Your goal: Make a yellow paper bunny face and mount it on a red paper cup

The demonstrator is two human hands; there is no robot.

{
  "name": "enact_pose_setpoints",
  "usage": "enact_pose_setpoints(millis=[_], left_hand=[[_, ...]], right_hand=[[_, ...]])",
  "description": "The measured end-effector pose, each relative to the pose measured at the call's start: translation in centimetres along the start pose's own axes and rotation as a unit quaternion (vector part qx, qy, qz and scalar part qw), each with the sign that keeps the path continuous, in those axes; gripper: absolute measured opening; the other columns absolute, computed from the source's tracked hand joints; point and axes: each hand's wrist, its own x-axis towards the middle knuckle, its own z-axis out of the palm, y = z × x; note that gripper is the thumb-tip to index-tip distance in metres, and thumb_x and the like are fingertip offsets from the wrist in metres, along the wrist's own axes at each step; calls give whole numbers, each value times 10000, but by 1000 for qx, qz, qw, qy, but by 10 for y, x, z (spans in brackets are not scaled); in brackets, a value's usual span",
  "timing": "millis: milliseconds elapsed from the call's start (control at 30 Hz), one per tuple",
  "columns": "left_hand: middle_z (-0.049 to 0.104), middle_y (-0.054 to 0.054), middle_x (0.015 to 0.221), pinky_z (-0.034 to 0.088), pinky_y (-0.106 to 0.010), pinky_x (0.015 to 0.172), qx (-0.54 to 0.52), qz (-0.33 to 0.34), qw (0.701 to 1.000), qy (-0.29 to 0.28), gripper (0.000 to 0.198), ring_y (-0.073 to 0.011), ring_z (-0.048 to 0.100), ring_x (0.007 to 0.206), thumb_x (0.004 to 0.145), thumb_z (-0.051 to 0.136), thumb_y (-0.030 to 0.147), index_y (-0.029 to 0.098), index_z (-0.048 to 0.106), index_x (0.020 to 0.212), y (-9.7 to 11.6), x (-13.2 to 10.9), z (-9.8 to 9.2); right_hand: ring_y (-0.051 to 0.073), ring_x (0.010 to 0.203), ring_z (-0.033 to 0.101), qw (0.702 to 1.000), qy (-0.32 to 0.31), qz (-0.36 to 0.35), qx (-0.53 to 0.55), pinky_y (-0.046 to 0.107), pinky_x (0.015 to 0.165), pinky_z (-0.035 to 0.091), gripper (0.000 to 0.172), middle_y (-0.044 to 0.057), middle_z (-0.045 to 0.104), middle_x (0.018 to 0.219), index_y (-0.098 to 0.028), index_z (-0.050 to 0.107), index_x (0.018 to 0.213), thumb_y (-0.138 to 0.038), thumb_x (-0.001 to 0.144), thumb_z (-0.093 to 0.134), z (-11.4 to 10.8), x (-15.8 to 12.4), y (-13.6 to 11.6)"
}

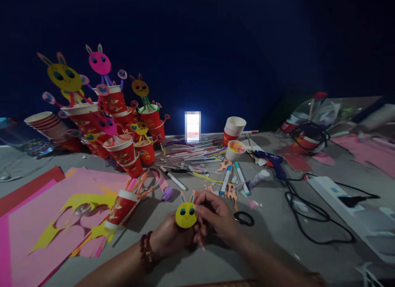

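A round yellow paper bunny face with blue-lidded eyes, a drawn smile and two upright ears is between my hands, low in the middle of the view. My left hand, with a dark red bead bracelet at the wrist, holds it from below and behind; most of those fingers are hidden. Thumb and fingertips of my right hand pinch at the face's right edge, beside an ear. Just right of that hand lie black scissor handles. Markers and cut paper scraps lie beyond it.
Red cups with finished bunny figures stand stacked at back left. Pink and yellow paper sheets cover the left side, with a tilted cup on them. At right are a blue glue gun, its looped cord and a white power strip.
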Motion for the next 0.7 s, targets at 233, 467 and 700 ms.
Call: enact_pose_setpoints(millis=[233, 467, 700], left_hand=[[627, -8, 692, 408, -212, 549, 232, 182, 947, 126, 359, -127, 545, 599, 837, 646, 514, 164, 622, 909, 14, -10, -5], [560, 32, 640, 365, -182, 525, 332, 203, 902, 189, 237, -82, 476, 549, 857, 663, 380, 172, 555, 826, 10, -13, -5], [554, 40, 607, 345, -179, 471, 285, 187, 917, 210, 303, -81, 461, 500, 800, 701, 428, 181, 525, 782, 11, -9, -3]], right_hand=[[170, 815, 575, 985, 56, -120, -108, 272, 760, 469, 172, 15, 597, 808, -197, 595, 744, -321, 842, 663, -17, 5, -6], [149, 728, 537, 982, 76, -87, -149, 250, 682, 430, 233, 0, 569, 760, -195, 587, 775, -386, 909, 581, -22, 6, -3], [122, 559, 451, 983, 54, -49, -169, 235, 541, 367, 374, -40, 456, 605, -205, 490, 677, -473, 938, 485, -22, 6, 3]])
